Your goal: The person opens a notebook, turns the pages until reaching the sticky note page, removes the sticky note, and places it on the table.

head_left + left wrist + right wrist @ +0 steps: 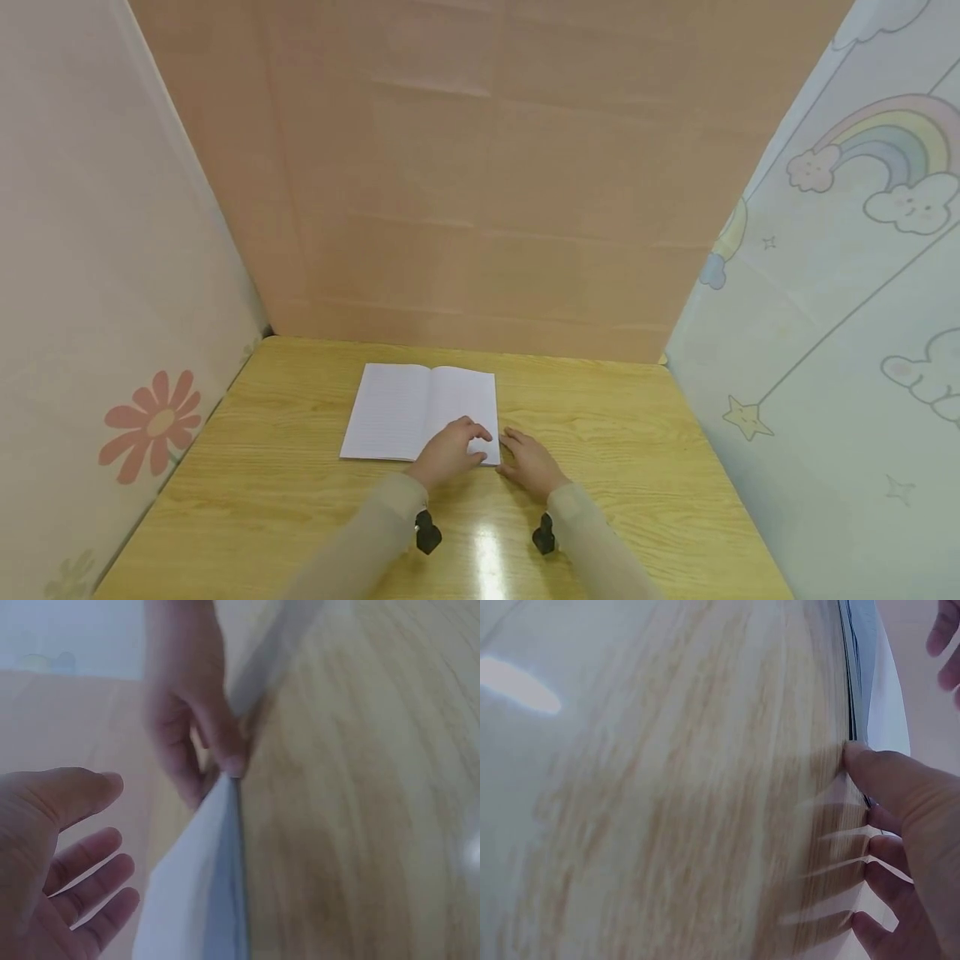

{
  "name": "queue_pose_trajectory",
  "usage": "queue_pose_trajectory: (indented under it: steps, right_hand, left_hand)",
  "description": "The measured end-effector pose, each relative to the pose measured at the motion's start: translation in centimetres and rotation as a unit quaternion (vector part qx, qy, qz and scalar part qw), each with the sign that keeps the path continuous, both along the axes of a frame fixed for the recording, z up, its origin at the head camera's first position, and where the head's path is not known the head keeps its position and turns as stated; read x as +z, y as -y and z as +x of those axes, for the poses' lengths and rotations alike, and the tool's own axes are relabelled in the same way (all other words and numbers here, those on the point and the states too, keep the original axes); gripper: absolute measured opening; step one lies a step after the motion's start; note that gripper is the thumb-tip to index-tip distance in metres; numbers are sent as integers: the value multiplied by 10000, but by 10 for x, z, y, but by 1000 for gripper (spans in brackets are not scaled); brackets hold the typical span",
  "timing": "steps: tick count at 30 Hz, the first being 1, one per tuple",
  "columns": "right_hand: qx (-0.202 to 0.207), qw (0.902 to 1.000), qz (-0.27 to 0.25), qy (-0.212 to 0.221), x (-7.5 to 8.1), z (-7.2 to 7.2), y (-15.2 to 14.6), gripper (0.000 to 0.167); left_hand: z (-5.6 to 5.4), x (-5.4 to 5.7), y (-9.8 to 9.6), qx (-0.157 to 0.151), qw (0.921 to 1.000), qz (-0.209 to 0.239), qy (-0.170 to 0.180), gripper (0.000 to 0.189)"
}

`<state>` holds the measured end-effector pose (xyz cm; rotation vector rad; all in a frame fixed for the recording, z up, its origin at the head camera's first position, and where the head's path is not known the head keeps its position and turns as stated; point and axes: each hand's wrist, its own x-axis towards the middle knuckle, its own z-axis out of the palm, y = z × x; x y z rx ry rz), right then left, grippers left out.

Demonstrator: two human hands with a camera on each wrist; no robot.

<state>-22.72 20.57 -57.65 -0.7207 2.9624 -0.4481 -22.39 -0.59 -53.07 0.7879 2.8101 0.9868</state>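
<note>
An open notebook (390, 412) lies on the wooden table, its ruled left page and its right page facing up. My left hand (448, 452) is over the lower part of the right page, thumb and fingers apart and holding nothing. In the left wrist view the fingers of this hand (56, 862) are loosely bent, away from the paper (180, 885). My right hand (531, 465) is at the notebook's near right corner. Its thumb (889, 772) touches the corner in the right wrist view, while the other fingers spread along the right edge, tips near the tabletop.
The wooden table (615, 417) extends on both sides of the notebook. Behind it rises a plain tan backdrop (480, 208). A flower-printed panel (90, 292) stands on the left and a rainbow-printed one (825, 333) on the right. Dark wrist devices (427, 533) hang below the sleeves.
</note>
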Motion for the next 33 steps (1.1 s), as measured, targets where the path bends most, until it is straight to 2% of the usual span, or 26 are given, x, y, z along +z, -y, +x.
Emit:
queue_pose_trajectory:
  steps: [3,8,11,14,20,26,33]
  right_hand:
    - [5,10000,-13,54,-1,0,1,59]
    - [-15,10000,6,87,-1,-1,2,60]
    - [-39,10000,33,36,-2,-1,2,59]
    - [-35,10000,25,-8,-1,-1,2,59]
    - [-38,10000,33,45,1,2,2,59]
    - [-46,10000,56,23,4,3,2,59]
    - [-12,10000,68,-6,4,1,2,59]
  left_hand:
    - [1,-9,-5,-27,9993,-340,-154,24]
    - [3,-21,-9,-145,9947,-708,-736,24]
    - [2,-28,-10,-76,9903,-873,-1082,26]
    - [0,-34,-11,59,9874,-949,-1263,28]
    - [-2,-42,-12,257,9843,-1219,-1250,27]
    - [-2,-41,-14,371,9812,-1443,-1231,28]
    - [-5,-44,-15,505,9828,-1389,-1107,24]
